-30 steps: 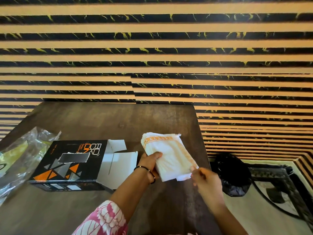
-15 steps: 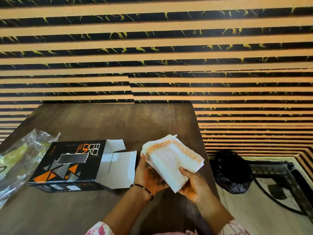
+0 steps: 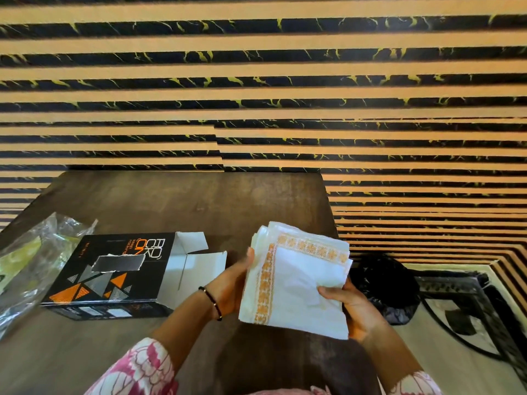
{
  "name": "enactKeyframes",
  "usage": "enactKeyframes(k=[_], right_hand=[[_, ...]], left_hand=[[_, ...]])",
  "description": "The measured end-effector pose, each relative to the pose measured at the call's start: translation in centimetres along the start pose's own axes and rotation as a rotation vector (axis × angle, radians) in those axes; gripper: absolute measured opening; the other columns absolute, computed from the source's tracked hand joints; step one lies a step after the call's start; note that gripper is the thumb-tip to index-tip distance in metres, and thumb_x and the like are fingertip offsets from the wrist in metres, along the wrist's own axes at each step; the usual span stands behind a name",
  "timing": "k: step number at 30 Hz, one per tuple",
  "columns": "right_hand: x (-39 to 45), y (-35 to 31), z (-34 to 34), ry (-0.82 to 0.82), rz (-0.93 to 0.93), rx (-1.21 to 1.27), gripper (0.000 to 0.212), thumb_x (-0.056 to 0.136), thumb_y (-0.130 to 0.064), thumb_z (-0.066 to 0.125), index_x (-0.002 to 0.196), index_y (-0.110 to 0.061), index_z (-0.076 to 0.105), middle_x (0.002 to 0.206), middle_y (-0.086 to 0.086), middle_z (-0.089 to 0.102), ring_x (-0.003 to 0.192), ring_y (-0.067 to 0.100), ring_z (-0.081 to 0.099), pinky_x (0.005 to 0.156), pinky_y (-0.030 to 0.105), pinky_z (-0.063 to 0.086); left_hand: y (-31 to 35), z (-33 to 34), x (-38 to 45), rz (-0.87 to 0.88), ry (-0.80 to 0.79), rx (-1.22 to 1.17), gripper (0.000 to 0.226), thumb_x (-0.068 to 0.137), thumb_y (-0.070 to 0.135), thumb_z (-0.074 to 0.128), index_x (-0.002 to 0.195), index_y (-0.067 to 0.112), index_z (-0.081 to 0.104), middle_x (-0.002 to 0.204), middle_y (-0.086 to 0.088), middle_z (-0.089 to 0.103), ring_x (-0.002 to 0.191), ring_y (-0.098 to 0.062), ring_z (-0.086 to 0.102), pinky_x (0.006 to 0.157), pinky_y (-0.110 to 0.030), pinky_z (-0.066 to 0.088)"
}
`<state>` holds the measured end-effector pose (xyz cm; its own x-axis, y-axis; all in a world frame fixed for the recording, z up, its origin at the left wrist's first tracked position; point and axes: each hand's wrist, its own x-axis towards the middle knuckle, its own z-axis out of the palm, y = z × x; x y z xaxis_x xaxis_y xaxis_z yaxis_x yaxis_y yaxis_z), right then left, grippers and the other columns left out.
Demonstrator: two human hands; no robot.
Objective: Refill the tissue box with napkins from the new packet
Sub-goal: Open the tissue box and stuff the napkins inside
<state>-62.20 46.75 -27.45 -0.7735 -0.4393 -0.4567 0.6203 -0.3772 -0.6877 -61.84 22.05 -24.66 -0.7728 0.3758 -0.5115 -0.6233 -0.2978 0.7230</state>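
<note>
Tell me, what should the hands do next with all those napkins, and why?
Probably carry the napkin stack leftward to the box's open end. Both the left hand and right hand already hold the stack, and the tissue box lies on the table with its flaps open toward them.

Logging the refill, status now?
Both hands grip napkins. Box open-ended, left of stack. Nothing between.
</note>
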Motion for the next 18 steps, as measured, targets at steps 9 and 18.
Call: enactKeyframes(k=[9, 18], right_hand=[[0.1, 0.3, 0.0, -0.050, 0.115, 0.135, 0.081, 0.043, -0.025, 0.091, 0.116, -0.010, 0.061, 0.108, 0.021, 0.067, 0.095, 0.037, 0.067, 0.079, 0.048, 0.056], [1.4, -0.4, 2.0, -0.009, 0.097, -0.038, 0.050, 0.064, -0.006, 0.070, 0.112, -0.015, 0.060, 0.094, 0.014, 0.074, 0.082, 0.030, 0.072, 0.062, 0.040, 0.058]], left_hand=[[-0.1, 0.4, 0.1, 0.187, 0.080, 0.199, 0.052, 0.083, 0.001, 0.062, 0.126, 0.022, 0.043, 0.114, -0.014, 0.064, 0.094, -0.027, 0.068, 0.068, -0.034, 0.058], [1.6, -0.8, -1.3, 0.203, 0.194, 0.307, 0.049, 0.086, 0.010, 0.060, 0.129, 0.027, 0.042, 0.116, -0.010, 0.065, 0.097, -0.029, 0.068, 0.072, -0.039, 0.058]])
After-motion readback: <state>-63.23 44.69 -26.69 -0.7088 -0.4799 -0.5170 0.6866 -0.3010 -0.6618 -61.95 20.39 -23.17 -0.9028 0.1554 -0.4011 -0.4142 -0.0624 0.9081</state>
